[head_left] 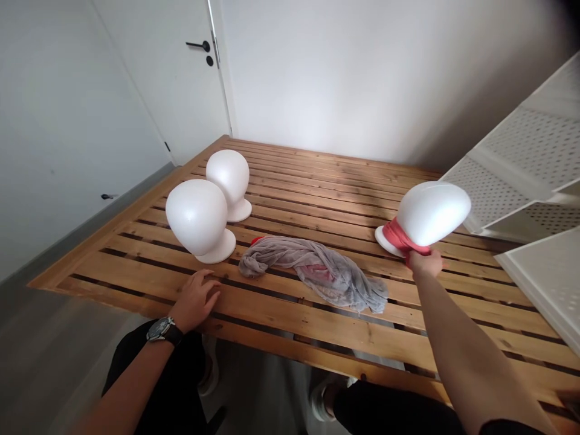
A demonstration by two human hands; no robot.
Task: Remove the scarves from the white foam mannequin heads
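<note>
Hands at a slatted wooden table (317, 326), one resting flat, one gripping a tilted white mannequin head.

Right hand (425, 263) is clenched around the neck of the tilted mannequin head (432, 212), which leans over to the right with its base lifted on one side; a red cloth (397, 237) is wrapped round that neck, just above the fingers. Left hand (196, 299) lies released, palm down on the slats near the table's front edge, holding nothing, with a wristwatch (161, 329) on its wrist. Just beyond the left hand stand two upright mannequin heads (199, 219), close together. Between the two hands lies a crumpled grey scarf (317, 272), a bit of pink showing in its folds. Past the right hand stand white perforated shelves (521, 163).
</note>
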